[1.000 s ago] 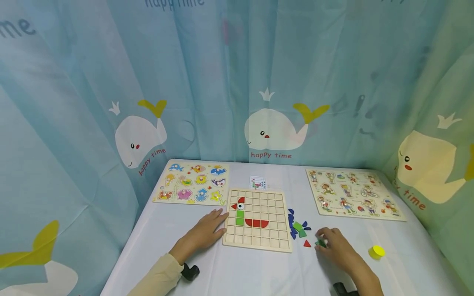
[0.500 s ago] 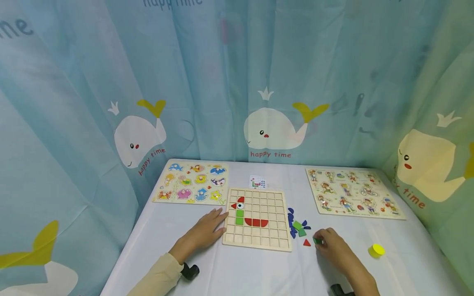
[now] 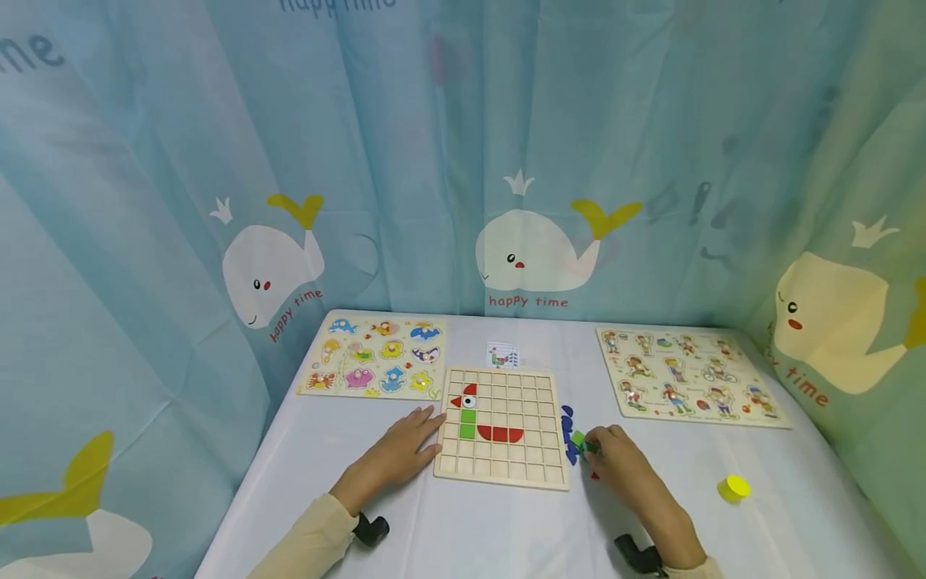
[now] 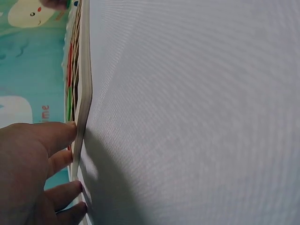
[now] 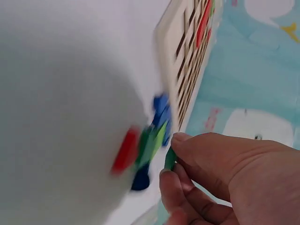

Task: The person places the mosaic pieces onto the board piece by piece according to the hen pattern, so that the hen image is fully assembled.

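A wooden grid board (image 3: pixel 510 469) lies mid-table, bearing red and green pieces and an eye tile (image 3: pixel 469 401) in a bird-like figure. My left hand (image 3: pixel 394 454) rests at the board's left edge, fingers extended; in the left wrist view its thumb and fingertips touch the rim. Between thumb and fingers my right hand (image 5: pixel 211 173) pinches a small green block (image 5: pixel 170 159), its shape partly hidden. Just below it is the loose pile: blue pieces (image 3: pixel 567 424), a light green square (image 3: pixel 578 438) and a red triangle (image 3: pixel 595 475), partly covered in the head view.
A small pattern card (image 3: pixel 502 355) lies behind the board. At the back left is a sea-animal peg puzzle (image 3: pixel 376 354), at the back right a puzzle with figures (image 3: pixel 690 374). A yellow cylinder (image 3: pixel 734 488) stands on the right. A curtain (image 3: pixel 434 161) hangs behind the table.
My right hand has gripped the green block and carried it leftward, from right of the red triangle to over the loose pile. My left hand has stayed at the board's edge.
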`<action>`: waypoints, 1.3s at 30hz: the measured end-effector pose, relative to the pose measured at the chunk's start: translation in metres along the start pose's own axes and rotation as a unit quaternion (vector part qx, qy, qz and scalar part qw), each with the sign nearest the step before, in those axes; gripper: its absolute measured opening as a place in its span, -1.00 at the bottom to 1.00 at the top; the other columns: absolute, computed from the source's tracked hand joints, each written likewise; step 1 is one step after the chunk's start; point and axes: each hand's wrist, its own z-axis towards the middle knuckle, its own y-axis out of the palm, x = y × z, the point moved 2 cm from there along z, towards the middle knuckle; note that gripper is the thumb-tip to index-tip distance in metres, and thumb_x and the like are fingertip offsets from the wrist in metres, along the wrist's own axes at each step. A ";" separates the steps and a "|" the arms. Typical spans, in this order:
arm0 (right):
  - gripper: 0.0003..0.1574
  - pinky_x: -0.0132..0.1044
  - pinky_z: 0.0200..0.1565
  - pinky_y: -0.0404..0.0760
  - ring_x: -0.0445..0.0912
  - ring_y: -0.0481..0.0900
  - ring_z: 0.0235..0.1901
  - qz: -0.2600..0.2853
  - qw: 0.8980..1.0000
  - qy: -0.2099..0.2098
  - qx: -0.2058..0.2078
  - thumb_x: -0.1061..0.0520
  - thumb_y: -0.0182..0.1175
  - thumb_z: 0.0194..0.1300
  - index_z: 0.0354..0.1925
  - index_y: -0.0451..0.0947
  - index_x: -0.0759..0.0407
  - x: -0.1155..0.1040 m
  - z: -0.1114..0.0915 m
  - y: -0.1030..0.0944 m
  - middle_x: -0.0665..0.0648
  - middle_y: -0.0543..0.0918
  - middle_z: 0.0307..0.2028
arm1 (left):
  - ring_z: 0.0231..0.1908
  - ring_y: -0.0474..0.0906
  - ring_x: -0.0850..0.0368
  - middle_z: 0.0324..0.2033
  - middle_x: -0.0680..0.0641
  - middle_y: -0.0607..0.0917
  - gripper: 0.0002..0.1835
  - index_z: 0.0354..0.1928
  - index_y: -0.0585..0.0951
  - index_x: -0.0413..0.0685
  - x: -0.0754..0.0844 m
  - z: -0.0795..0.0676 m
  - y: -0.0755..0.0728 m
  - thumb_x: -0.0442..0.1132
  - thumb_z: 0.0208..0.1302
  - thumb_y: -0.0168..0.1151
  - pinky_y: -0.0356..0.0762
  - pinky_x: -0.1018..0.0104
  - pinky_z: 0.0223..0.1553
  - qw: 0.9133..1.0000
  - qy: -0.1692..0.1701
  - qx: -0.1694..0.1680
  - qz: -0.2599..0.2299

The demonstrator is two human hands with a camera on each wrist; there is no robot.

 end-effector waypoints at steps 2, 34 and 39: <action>-0.76 -0.05 -0.15 0.69 -0.02 0.60 -0.20 0.007 0.999 -0.037 0.017 0.36 0.39 0.31 -0.06 0.61 0.37 -0.015 0.002 0.005 0.22 0.60 -0.18 | 0.63 0.09 -0.23 0.62 -0.20 0.25 -0.38 0.60 0.35 0.02 0.000 -0.001 -0.001 -0.01 0.61 0.12 0.13 -0.19 0.61 1.000 0.001 0.000 0.000; -0.79 -0.25 -0.22 0.69 -0.14 0.56 -0.29 -0.017 0.965 -0.256 0.047 0.24 0.55 0.21 -0.22 0.70 0.18 -0.148 0.026 0.080 0.04 0.62 -0.30 | 0.61 0.13 -0.24 0.60 -0.22 0.28 -0.39 0.59 0.36 0.00 -0.002 0.002 -0.003 0.00 0.62 0.12 0.19 -0.21 0.58 1.000 0.021 0.008 0.004; -0.80 -0.26 -0.21 0.71 -0.14 0.58 -0.29 -0.014 0.964 -0.261 0.054 0.28 0.53 0.22 -0.20 0.71 0.20 -0.148 0.025 0.078 0.04 0.62 -0.29 | 0.61 0.13 -0.22 0.60 -0.20 0.28 -0.39 0.59 0.36 0.02 -0.003 0.002 -0.002 0.00 0.61 0.13 0.19 -0.20 0.58 1.000 0.017 0.007 0.004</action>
